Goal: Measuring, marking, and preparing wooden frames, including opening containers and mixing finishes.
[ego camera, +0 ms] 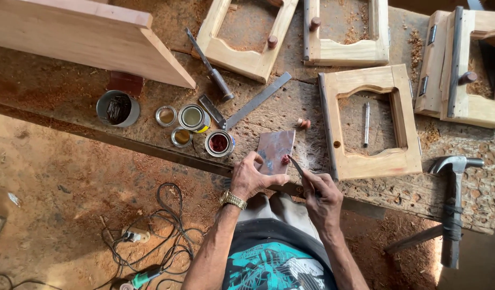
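Observation:
My left hand (251,177) holds down the near edge of a small grey-pink plate (275,149) lying on the wooden workbench (65,91). My right hand (321,194) grips a thin dark blade tool (297,166) whose tip touches a dab of dark red paste (285,159) on the plate. An open small tin of red paste (219,143) stands just left of the plate. A wooden door frame (372,122) with an arched opening lies to the right of the plate.
Two more small tins (193,117) and loose lids (166,115) sit left, beside a grey cup of nails (117,108). A steel square (253,102), chisel (211,69), hammer (453,209), other wooden frames (246,32) and a board (92,37) cover the bench. Cables (151,236) lie on the dirt floor.

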